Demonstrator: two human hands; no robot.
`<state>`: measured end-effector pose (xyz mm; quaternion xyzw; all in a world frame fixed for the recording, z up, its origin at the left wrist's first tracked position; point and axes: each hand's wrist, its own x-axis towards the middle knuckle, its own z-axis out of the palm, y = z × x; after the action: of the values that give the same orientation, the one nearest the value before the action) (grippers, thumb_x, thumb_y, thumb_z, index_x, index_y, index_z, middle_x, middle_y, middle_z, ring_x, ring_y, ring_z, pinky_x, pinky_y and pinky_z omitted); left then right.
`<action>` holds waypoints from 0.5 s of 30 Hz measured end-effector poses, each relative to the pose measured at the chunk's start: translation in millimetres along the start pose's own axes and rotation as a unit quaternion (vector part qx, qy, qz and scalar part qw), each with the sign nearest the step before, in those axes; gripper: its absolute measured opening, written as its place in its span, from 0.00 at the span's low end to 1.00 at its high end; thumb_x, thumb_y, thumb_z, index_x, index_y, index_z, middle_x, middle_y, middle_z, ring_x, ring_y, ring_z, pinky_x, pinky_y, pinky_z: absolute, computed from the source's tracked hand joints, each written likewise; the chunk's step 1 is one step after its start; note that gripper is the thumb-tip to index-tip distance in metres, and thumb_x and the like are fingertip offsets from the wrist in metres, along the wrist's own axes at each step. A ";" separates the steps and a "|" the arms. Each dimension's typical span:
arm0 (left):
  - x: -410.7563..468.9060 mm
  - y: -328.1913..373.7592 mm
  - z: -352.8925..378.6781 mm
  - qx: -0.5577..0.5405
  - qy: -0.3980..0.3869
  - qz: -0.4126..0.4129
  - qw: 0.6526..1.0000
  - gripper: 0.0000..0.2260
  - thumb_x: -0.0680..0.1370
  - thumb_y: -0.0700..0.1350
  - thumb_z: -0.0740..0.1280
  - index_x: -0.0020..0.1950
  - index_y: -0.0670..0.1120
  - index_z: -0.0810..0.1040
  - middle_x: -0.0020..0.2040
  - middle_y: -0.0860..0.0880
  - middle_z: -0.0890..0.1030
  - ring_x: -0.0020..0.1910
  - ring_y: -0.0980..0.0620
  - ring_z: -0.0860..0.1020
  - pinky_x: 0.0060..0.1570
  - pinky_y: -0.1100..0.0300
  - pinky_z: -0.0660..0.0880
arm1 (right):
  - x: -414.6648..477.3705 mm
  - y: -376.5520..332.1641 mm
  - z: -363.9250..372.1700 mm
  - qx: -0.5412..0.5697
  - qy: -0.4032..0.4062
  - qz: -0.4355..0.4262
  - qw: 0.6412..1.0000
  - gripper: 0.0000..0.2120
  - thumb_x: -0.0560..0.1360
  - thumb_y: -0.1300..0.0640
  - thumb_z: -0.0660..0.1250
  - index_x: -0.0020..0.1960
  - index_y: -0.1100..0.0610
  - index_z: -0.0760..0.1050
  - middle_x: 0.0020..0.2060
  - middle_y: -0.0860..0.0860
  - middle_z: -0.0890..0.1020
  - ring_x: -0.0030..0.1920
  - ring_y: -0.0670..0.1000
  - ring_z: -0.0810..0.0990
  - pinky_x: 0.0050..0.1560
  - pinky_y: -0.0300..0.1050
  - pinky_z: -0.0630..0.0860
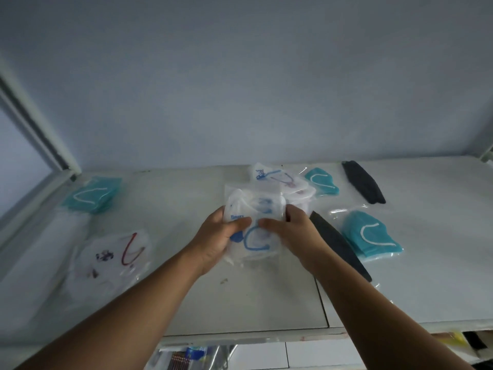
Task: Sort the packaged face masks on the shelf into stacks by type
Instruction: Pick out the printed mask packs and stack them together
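Note:
Both hands hold a small pile of clear-wrapped white masks with blue ear loops [256, 209] over the middle of the white shelf [186, 263]. My left hand [221, 236] grips its left side and my right hand [293, 231] its right side, thumbs on top. Behind the pile lies another white mask pack with blue and purple loops [280, 180]. A white pack with a red loop [114, 260] lies at the front left. Teal mask packs sit at the back left [93, 194], back right [321, 184] and right [370, 236]. Black masks lie at the back right [364, 185] and beside my right wrist [338, 241].
The shelf's front edge [240, 339] runs below my forearms, with goods on a lower shelf [192, 356] underneath. A white frame post [40, 124] rises at the left and a pale wall stands behind. A seam [321, 303] splits the shelf boards at the right.

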<state>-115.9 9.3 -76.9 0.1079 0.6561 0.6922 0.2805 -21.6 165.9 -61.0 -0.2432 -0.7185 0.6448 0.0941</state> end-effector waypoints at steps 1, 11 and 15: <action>-1.7 -0.3 -3.5 0.007 0.013 0.007 1.000 0.20 0.69 0.44 0.76 0.59 0.43 0.84 0.56 0.35 0.86 0.58 0.31 0.83 0.63 0.31 0.76 | 0.3 -0.4 5.3 0.011 -0.007 -0.005 1.000 0.11 0.73 0.59 0.76 0.54 0.56 0.82 0.44 0.51 0.88 0.44 0.50 0.88 0.46 0.46 0.85; -34.6 2.0 -61.2 0.067 0.157 0.060 0.983 0.22 0.65 0.54 0.76 0.56 0.46 0.85 0.52 0.39 0.87 0.55 0.33 0.84 0.61 0.32 0.77 | 12.4 -3.5 65.1 0.094 -0.161 0.021 0.982 0.09 0.73 0.64 0.75 0.53 0.61 0.83 0.48 0.63 0.87 0.45 0.58 0.87 0.47 0.53 0.82; -52.4 10.7 -82.0 0.098 0.212 0.047 0.971 0.24 0.63 0.57 0.76 0.56 0.48 0.84 0.49 0.44 0.88 0.53 0.40 0.86 0.60 0.36 0.80 | 14.5 -8.3 95.8 0.112 -0.212 0.002 0.971 0.17 0.70 0.64 0.76 0.58 0.62 0.82 0.52 0.64 0.86 0.51 0.62 0.86 0.50 0.55 0.82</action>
<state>-118.1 -87.9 -64.5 0.0165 0.7596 0.6438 0.0903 -79.1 88.0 -70.0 -0.0903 -0.6445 0.7584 -0.0352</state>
